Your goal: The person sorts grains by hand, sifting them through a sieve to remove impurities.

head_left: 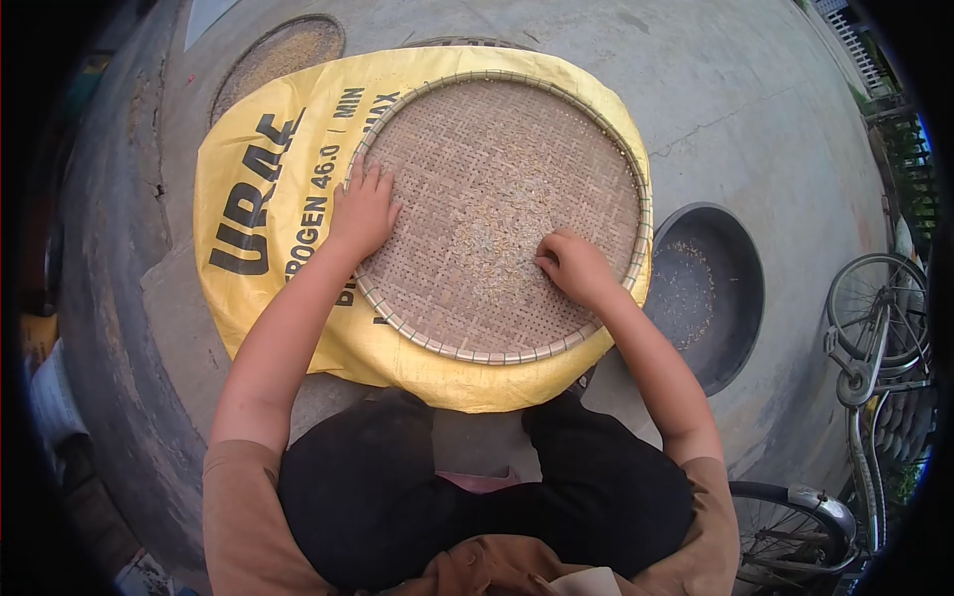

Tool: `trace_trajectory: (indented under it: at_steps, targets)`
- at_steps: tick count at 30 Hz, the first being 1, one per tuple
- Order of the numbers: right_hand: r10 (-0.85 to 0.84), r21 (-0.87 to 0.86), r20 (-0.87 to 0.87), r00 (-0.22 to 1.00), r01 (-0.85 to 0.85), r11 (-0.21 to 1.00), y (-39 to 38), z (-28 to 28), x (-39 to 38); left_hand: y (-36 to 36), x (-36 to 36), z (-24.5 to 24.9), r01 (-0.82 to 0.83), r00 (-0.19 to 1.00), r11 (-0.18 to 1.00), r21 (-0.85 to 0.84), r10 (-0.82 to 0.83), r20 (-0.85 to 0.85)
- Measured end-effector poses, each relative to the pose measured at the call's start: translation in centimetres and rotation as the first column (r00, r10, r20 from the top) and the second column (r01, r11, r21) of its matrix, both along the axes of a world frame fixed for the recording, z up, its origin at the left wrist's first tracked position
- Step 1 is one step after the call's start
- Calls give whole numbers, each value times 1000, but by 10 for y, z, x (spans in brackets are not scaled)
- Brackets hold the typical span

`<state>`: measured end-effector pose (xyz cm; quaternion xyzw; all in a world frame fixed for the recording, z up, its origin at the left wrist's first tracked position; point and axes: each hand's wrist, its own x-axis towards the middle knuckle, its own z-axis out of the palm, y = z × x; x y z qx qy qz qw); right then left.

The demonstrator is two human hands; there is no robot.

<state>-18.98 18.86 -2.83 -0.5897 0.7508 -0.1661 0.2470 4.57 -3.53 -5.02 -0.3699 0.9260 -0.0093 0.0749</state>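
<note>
A round woven bamboo tray (437, 149) lies on a yellow printed sack (248, 288) in front of me. Pale grains (497, 238) are scattered over its weave, thickest around the middle. My left hand (366, 211) rests at the tray's left rim, fingers spread over the edge. Above the grains, right of the middle, is my right hand (576, 266), its thumb and fingertips drawn together. Whatever may be between those fingertips is too small to make out.
A dark basin (730, 288) with some grains on its bottom stands right of the sack. At the back left, another woven tray (283, 60) holds grain. A bicycle (874, 338) is at the far right on the concrete floor (735, 60).
</note>
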Motion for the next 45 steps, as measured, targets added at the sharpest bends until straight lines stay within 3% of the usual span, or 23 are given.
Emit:
trace_trajectory:
  at_steps: [8, 11, 13, 15, 17, 21, 23, 27, 29, 30, 32, 34, 36, 37, 38, 39, 40, 42, 45]
  targets:
    - [42, -30, -84, 996, -44, 999, 2, -3, 1, 0, 1, -1, -3, 999, 1000, 7, 3, -33]
    - [-4, -4, -44, 999, 4, 1000, 7, 13, -9, 1, 1, 1, 1, 1000, 1000, 2, -1, -13]
    - [-120, -6, -8, 993, 120, 993, 20, 33, -31, 0, 1, 1, -8, 1000, 1000, 15, 8, -19]
    - [-185, 96, -94, 978, 194, 976, 43, 66, -54, 1, 2, -1, -4, 1000, 1000, 15, 4, -24]
    - [-226, 248, -337, 914, 318, 915, 67, 84, -69, -2, 1, -1, -5, 999, 1000, 2, 5, -36]
    - [-225, 222, -429, 875, 343, 913, 83, 87, -75, 0, 0, -3, -7, 999, 1000, 21, 7, -33]
    - [-277, 32, -116, 954, 283, 959, 67, 89, -58, 2, -1, -2, -20, 1000, 1000, 2, 20, -22]
    - [-181, 60, -90, 979, 186, 981, 48, 70, -42, 8, -4, 8, 85, 987, 992, -90, -97, -132]
    - [-148, 43, -95, 984, 153, 987, 50, 56, -42, 7, -9, 16, 311, 892, 916, 254, -189, -411]
    - [-177, 0, -152, 972, 179, 984, 51, 51, -42, 13, -12, 18, 379, 835, 921, 92, -297, -462]
    - [-213, -46, -202, 956, 208, 977, 52, 41, -46, 12, -16, 27, 377, 829, 926, 28, -324, -455]
    - [-520, -185, -309, 796, 486, 854, 53, 30, -54, 8, -16, 33, 374, 820, 927, -35, -348, -453]
    - [-540, -156, -327, 775, 520, 840, 58, 14, -65, -8, -11, 41, -119, 899, 977, -177, 31, -437]
    - [-557, -125, -348, 755, 551, 825, 58, 10, -69, -16, -7, 45, -116, 896, 976, -185, 22, -444]
    - [-565, -137, -345, 750, 555, 821, 54, 9, -67, -26, 1, 50, -292, 915, 955, 49, 294, -275]
    - [-542, 7, -364, 758, 584, 812, 48, 9, -61, -35, 7, 55, -484, 861, 843, 237, 507, -45]
    - [-519, 149, -376, 768, 603, 784, 44, 9, -57, -42, 12, 54, -475, 865, 850, 225, 499, -57]
    - [-527, 81, -362, 769, 589, 804, 50, 9, -63, -43, 16, 42, -436, 865, 772, 463, 501, -21]
    - [-589, -24, -294, 752, 611, 792, 64, 25, -54, -40, 32, 19, -369, 891, 808, 459, 449, -73]
